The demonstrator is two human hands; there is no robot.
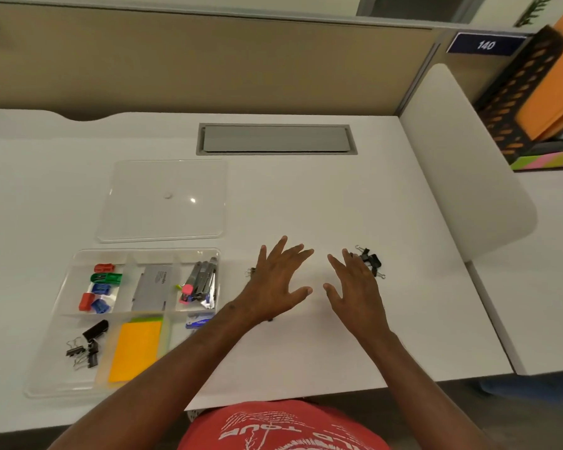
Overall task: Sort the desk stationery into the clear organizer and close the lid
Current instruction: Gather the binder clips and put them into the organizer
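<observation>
Hands over the white table (306,196), near its front edge, fingers spread, holding nothing: left hand (278,280), right hand (355,287). Black binder clips (371,261) just past the right hand. Clear organizer (62,381) at the front left, partly filled. Lid (163,199) flat behind it, off.

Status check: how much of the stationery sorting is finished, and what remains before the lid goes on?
Mostly done: the clear plastic organizer already holds sharpeners, staples, sticky notes and some clips. In hand: nothing; the left hand and right hand are open over the white desk. Left: the loose black binder clips, another clip by the left hand, then the clear flat lid.
</observation>
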